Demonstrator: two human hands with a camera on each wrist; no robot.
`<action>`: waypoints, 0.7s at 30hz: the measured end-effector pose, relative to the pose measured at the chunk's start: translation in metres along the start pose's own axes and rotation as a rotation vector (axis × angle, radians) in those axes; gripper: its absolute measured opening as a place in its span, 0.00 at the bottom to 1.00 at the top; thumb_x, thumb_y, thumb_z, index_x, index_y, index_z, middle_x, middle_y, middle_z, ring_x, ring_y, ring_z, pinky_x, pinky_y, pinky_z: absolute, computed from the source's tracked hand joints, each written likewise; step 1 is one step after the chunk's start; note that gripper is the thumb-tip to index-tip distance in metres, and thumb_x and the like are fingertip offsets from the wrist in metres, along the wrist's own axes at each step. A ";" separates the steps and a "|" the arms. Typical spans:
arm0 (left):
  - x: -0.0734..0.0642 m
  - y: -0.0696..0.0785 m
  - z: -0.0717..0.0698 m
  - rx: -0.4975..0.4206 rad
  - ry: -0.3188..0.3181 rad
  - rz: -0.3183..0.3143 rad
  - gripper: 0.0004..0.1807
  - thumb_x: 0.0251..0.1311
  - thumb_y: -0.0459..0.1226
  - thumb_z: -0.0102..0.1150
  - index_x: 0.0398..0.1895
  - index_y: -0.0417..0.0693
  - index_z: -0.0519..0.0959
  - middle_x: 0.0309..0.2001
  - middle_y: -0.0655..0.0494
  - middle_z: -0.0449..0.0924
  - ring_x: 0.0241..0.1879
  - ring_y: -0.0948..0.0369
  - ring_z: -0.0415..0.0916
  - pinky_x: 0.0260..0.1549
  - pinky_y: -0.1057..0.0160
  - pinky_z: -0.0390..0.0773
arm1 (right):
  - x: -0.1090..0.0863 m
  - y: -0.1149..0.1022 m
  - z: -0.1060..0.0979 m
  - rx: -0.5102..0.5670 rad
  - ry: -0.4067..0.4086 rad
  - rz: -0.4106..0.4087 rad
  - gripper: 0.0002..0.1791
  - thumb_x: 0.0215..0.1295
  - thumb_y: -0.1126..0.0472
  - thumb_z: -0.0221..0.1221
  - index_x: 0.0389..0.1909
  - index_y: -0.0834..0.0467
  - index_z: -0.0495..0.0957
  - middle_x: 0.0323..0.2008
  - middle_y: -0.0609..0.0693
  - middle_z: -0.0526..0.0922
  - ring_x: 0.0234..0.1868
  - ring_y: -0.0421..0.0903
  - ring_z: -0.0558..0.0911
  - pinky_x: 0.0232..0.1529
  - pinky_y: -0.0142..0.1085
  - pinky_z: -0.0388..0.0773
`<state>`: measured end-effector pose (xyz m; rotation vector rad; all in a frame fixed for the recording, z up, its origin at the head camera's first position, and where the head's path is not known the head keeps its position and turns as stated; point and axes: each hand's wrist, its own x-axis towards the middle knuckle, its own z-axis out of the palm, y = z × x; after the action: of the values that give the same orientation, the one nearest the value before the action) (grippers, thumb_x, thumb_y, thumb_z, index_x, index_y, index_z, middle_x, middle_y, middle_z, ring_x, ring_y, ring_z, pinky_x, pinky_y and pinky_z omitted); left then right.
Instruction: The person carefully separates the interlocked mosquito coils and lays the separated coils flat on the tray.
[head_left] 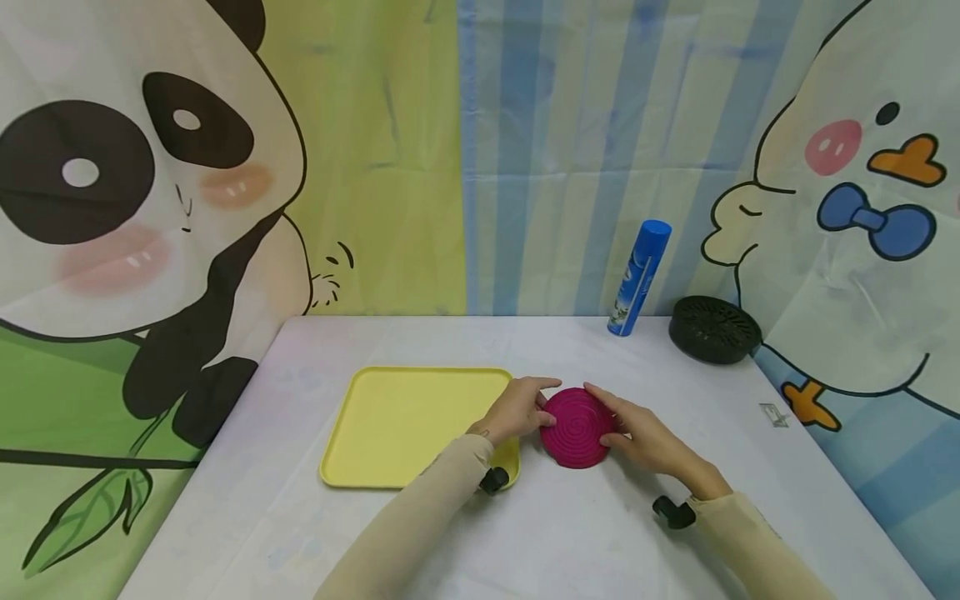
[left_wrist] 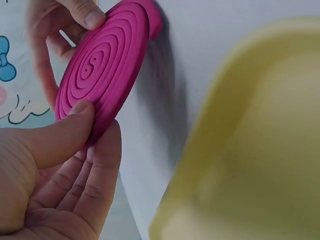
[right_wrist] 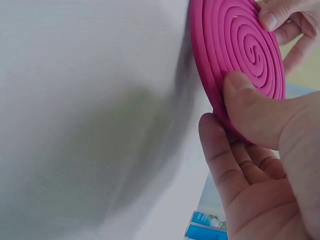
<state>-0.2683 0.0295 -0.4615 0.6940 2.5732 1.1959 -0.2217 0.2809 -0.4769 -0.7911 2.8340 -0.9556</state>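
Note:
Between both hands is a magenta mosquito coil (head_left: 576,428), a flat round spiral held up over the white table. My left hand (head_left: 519,408) pinches its left edge, thumb on the spiral face and fingers behind. At the opposite edge my right hand (head_left: 651,435) grips it the same way. Seen in the left wrist view, the coil (left_wrist: 102,65) is tilted, with a stubby outer end (left_wrist: 156,25) at its rim. The right wrist view shows the right thumb (right_wrist: 245,95) pressed on the outer rings.
A yellow tray (head_left: 360,375) lies left of the coil, partly under the left forearm. At the back right stand a blue spray can (head_left: 637,279) and a round black slotted case (head_left: 715,330). A small metal piece (head_left: 774,415) lies near the right table edge.

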 end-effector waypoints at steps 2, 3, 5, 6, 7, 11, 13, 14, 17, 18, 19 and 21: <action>0.001 -0.002 0.000 -0.036 0.007 -0.022 0.35 0.54 0.29 0.74 0.68 0.47 0.75 0.31 0.58 0.84 0.29 0.68 0.78 0.29 0.73 0.80 | 0.000 -0.001 -0.003 0.001 0.013 0.020 0.48 0.62 0.71 0.67 0.80 0.51 0.54 0.61 0.57 0.79 0.51 0.49 0.84 0.50 0.35 0.86; 0.002 -0.002 -0.001 -0.063 0.011 -0.032 0.35 0.54 0.29 0.74 0.67 0.47 0.75 0.32 0.58 0.84 0.29 0.67 0.79 0.29 0.72 0.81 | 0.000 -0.001 -0.004 0.001 0.022 0.031 0.48 0.63 0.70 0.67 0.80 0.50 0.54 0.57 0.55 0.82 0.49 0.47 0.84 0.49 0.35 0.86; 0.002 -0.002 -0.003 -0.111 0.025 -0.049 0.35 0.53 0.29 0.75 0.67 0.47 0.76 0.31 0.58 0.85 0.28 0.67 0.80 0.29 0.71 0.82 | -0.001 -0.002 -0.007 0.008 0.055 0.049 0.47 0.63 0.68 0.68 0.79 0.50 0.56 0.48 0.51 0.85 0.45 0.44 0.84 0.48 0.34 0.86; 0.002 -0.001 -0.003 -0.137 0.033 -0.054 0.34 0.53 0.29 0.75 0.66 0.46 0.76 0.31 0.57 0.85 0.28 0.66 0.81 0.29 0.70 0.83 | -0.001 -0.001 -0.008 0.013 0.077 0.055 0.45 0.63 0.68 0.68 0.78 0.50 0.58 0.43 0.49 0.85 0.43 0.43 0.83 0.47 0.33 0.86; 0.001 -0.001 -0.004 -0.157 0.043 -0.062 0.33 0.53 0.30 0.75 0.64 0.46 0.77 0.32 0.57 0.85 0.28 0.66 0.81 0.29 0.70 0.83 | -0.001 -0.002 -0.009 0.029 0.097 0.058 0.44 0.63 0.68 0.68 0.77 0.51 0.60 0.41 0.48 0.85 0.42 0.42 0.84 0.47 0.31 0.86; -0.002 0.002 -0.009 -0.214 0.098 -0.079 0.25 0.52 0.31 0.76 0.55 0.45 0.81 0.32 0.56 0.86 0.29 0.65 0.82 0.30 0.69 0.84 | 0.000 -0.003 -0.013 0.125 0.162 0.100 0.31 0.64 0.66 0.67 0.67 0.57 0.70 0.39 0.51 0.85 0.40 0.44 0.85 0.43 0.28 0.85; -0.002 0.001 -0.011 -0.233 0.127 -0.074 0.20 0.52 0.32 0.76 0.50 0.45 0.84 0.33 0.56 0.85 0.30 0.65 0.82 0.32 0.69 0.84 | 0.001 -0.005 -0.015 0.168 0.183 0.146 0.24 0.66 0.65 0.66 0.62 0.60 0.73 0.41 0.53 0.86 0.41 0.45 0.86 0.42 0.29 0.87; -0.002 0.001 -0.012 -0.246 0.138 -0.068 0.18 0.52 0.32 0.76 0.48 0.45 0.84 0.33 0.56 0.85 0.31 0.65 0.81 0.32 0.69 0.85 | 0.002 -0.006 -0.017 0.184 0.193 0.172 0.22 0.66 0.64 0.66 0.59 0.61 0.75 0.41 0.54 0.86 0.41 0.46 0.86 0.43 0.30 0.87; -0.002 0.001 -0.016 -0.271 0.168 -0.031 0.14 0.53 0.32 0.76 0.43 0.44 0.86 0.34 0.56 0.85 0.33 0.65 0.81 0.33 0.70 0.86 | 0.003 -0.009 -0.019 0.223 0.223 0.226 0.18 0.67 0.62 0.66 0.55 0.63 0.77 0.42 0.55 0.86 0.42 0.47 0.87 0.44 0.33 0.88; -0.002 0.001 -0.017 -0.273 0.178 -0.015 0.13 0.53 0.33 0.76 0.42 0.44 0.86 0.34 0.56 0.85 0.33 0.65 0.81 0.34 0.70 0.86 | 0.004 -0.010 -0.019 0.235 0.232 0.238 0.18 0.67 0.62 0.66 0.54 0.63 0.77 0.42 0.56 0.86 0.42 0.47 0.87 0.44 0.33 0.88; -0.002 0.001 -0.018 -0.273 0.188 -0.003 0.12 0.54 0.33 0.76 0.41 0.44 0.86 0.34 0.56 0.85 0.33 0.65 0.81 0.34 0.70 0.86 | 0.005 -0.011 -0.019 0.250 0.240 0.249 0.17 0.67 0.62 0.66 0.54 0.64 0.77 0.41 0.56 0.86 0.41 0.47 0.88 0.44 0.33 0.88; -0.003 0.002 -0.020 -0.273 0.209 0.016 0.10 0.54 0.33 0.75 0.40 0.45 0.86 0.34 0.56 0.86 0.33 0.65 0.82 0.34 0.70 0.86 | 0.006 -0.012 -0.018 0.274 0.260 0.269 0.17 0.67 0.62 0.66 0.53 0.64 0.78 0.41 0.56 0.86 0.40 0.46 0.88 0.43 0.31 0.87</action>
<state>-0.2733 0.0158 -0.4474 0.5567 2.4931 1.6641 -0.2251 0.2799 -0.4543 -0.2664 2.8191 -1.4456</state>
